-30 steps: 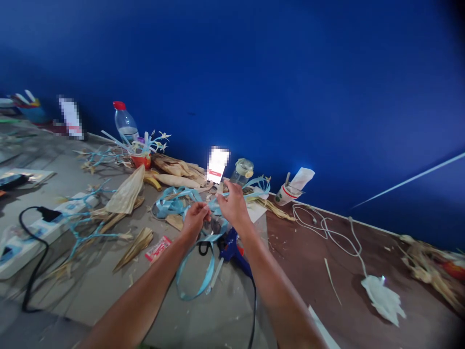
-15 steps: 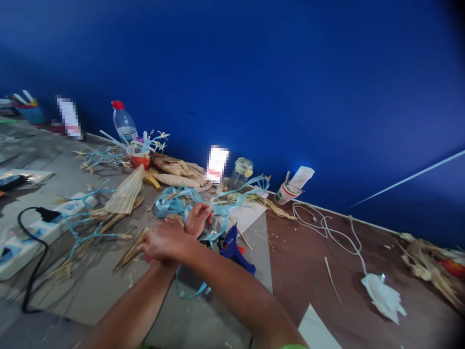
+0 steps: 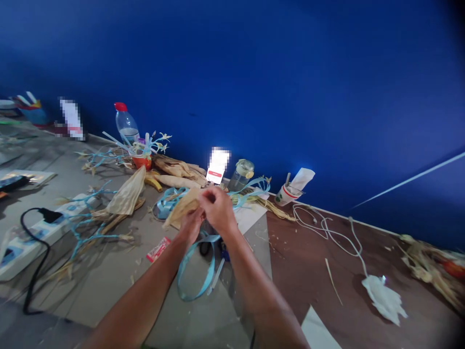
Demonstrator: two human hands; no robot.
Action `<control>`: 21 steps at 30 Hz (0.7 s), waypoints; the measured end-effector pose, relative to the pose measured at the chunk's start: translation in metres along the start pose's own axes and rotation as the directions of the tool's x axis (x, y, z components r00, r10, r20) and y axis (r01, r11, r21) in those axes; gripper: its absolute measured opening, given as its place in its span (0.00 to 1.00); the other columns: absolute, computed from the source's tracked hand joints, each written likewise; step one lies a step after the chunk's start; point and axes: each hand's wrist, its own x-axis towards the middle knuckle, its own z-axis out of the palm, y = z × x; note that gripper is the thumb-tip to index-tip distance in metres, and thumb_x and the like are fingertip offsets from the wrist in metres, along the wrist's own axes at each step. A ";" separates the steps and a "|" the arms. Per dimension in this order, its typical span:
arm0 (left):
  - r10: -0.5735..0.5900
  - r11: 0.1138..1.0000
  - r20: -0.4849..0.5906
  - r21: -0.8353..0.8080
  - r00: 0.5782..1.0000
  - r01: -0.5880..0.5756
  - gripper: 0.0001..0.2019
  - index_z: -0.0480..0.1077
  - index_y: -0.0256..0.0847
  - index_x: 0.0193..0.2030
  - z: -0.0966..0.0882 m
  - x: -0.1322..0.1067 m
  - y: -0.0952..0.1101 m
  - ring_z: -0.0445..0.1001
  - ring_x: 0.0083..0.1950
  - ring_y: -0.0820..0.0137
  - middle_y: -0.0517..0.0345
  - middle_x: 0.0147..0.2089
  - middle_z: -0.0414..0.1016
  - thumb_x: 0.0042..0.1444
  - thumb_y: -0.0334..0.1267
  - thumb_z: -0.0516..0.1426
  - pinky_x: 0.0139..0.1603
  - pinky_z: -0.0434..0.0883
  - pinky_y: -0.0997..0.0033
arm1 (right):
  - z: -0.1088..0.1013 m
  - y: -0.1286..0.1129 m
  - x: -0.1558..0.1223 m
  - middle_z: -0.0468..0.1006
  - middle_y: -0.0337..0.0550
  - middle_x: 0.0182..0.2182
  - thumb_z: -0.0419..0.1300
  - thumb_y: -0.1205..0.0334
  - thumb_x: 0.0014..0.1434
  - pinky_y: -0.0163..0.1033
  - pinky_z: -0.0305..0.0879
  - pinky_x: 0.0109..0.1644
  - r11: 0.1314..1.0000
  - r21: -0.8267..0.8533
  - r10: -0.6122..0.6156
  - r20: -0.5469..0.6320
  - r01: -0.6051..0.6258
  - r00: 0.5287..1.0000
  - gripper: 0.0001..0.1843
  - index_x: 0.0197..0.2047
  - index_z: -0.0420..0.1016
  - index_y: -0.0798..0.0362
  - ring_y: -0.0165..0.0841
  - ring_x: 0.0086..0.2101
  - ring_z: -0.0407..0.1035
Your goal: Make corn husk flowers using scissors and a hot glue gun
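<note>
My two hands meet above the table's middle. My right hand [image 3: 218, 211] pinches the near end of a dried corn husk [image 3: 180, 208], which sticks out to the left. My left hand [image 3: 191, 224] is closed just under it, touching the same husk. A light blue ribbon [image 3: 198, 271] loops down from beneath the hands onto the grey table [image 3: 109, 271]. A blue glue gun [image 3: 223, 251] lies mostly hidden behind my right wrist.
More husks [image 3: 127, 194] and blue-wrapped twigs [image 3: 94, 228] lie to the left, beside a power strip [image 3: 32, 232] with a black cable. A water bottle [image 3: 126, 125], a jar [image 3: 241, 174] and a paper cup [image 3: 286, 194] stand along the blue wall. A white cord [image 3: 327, 232] crosses the brown board.
My right hand reached left across my left arm to the husks on the table, then came back up with one husk; both hands now hold it.
</note>
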 end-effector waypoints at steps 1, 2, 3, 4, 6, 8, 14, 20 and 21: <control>0.011 0.999 -0.002 -0.032 1.000 -0.011 0.10 0.70 0.40 0.30 0.000 0.000 0.003 0.70 0.26 0.74 0.63 0.25 0.72 0.46 0.40 0.66 0.32 0.68 0.70 | -0.014 0.005 0.001 0.72 0.36 0.25 0.60 0.61 0.48 0.35 0.63 0.37 0.999 0.051 0.014 -0.044 -0.011 0.999 0.05 0.26 0.68 0.52 0.30 0.28 0.65; 0.021 0.994 -0.004 -0.111 1.000 -0.022 0.12 0.70 0.41 0.32 0.001 0.000 0.007 0.70 0.27 0.74 0.64 0.27 0.73 0.43 0.38 0.67 0.34 0.69 0.71 | -0.025 0.011 0.000 0.71 0.36 0.25 0.60 0.60 0.48 0.35 0.63 0.36 0.994 0.107 0.036 -0.082 -0.027 0.996 0.05 0.28 0.69 0.52 0.29 0.27 0.65; 0.019 0.985 -0.016 -0.173 1.000 -0.021 0.13 0.69 0.42 0.32 0.002 0.000 0.011 0.71 0.29 0.74 0.64 0.28 0.74 0.42 0.37 0.68 0.34 0.70 0.71 | -0.034 0.019 -0.001 0.71 0.36 0.26 0.61 0.60 0.47 0.35 0.63 0.35 0.985 0.166 0.067 -0.118 -0.047 0.991 0.07 0.31 0.69 0.52 0.29 0.27 0.64; -0.021 0.977 -0.004 -0.210 1.000 0.020 0.13 0.69 0.42 0.31 0.004 -0.001 0.015 0.72 0.30 0.74 0.64 0.29 0.74 0.42 0.37 0.68 0.34 0.70 0.72 | -0.040 0.028 -0.002 0.71 0.36 0.26 0.61 0.59 0.47 0.34 0.63 0.35 0.973 0.223 0.102 -0.150 -0.067 0.983 0.10 0.34 0.70 0.52 0.29 0.27 0.64; -0.094 0.972 0.039 -0.213 0.995 0.100 0.10 0.70 0.41 0.31 0.008 -0.002 0.022 0.72 0.30 0.75 0.65 0.28 0.72 0.45 0.36 0.66 0.33 0.70 0.74 | -0.046 0.046 -0.006 0.72 0.36 0.26 0.61 0.59 0.46 0.35 0.63 0.34 0.954 0.279 0.160 -0.156 -0.112 0.975 0.13 0.37 0.70 0.52 0.29 0.27 0.65; -0.121 0.971 0.078 -0.199 0.990 0.134 0.09 0.70 0.40 0.31 0.010 -0.004 0.025 0.71 0.29 0.76 0.64 0.27 0.72 0.46 0.35 0.66 0.32 0.69 0.76 | -0.049 0.059 -0.009 0.73 0.38 0.27 0.59 0.57 0.48 0.35 0.63 0.34 0.959 0.251 0.166 -0.116 -0.133 0.979 0.11 0.36 0.72 0.52 0.30 0.28 0.65; -0.127 0.980 0.130 -0.138 0.983 0.145 0.08 0.69 0.39 0.29 0.013 -0.007 0.021 0.76 0.46 0.67 0.54 0.42 0.79 0.48 0.35 0.65 0.49 0.70 0.64 | -0.054 0.066 -0.013 0.74 0.40 0.26 0.56 0.55 0.52 0.38 0.62 0.36 0.990 -0.045 0.117 -0.287 -0.135 0.951 0.08 0.29 0.70 0.51 0.34 0.28 0.66; -0.094 0.994 0.145 -0.036 0.985 0.101 0.10 0.71 0.38 0.28 0.014 -0.007 0.012 0.77 0.39 0.67 0.55 0.35 0.79 0.42 0.36 0.68 0.48 0.71 0.64 | -0.052 0.064 -0.014 0.73 0.40 0.26 0.54 0.54 0.53 0.38 0.62 0.36 0.989 -0.040 0.118 -0.363 -0.142 0.924 0.09 0.30 0.68 0.50 0.34 0.28 0.65; -0.084 0.996 0.139 -0.010 0.987 0.087 0.10 0.72 0.38 0.28 0.014 -0.007 0.011 0.77 0.38 0.67 0.56 0.33 0.79 0.42 0.37 0.68 0.47 0.72 0.64 | -0.051 0.066 -0.014 0.73 0.40 0.27 0.55 0.54 0.53 0.38 0.62 0.36 0.990 -0.032 0.118 -0.354 -0.138 0.928 0.09 0.30 0.68 0.50 0.34 0.28 0.65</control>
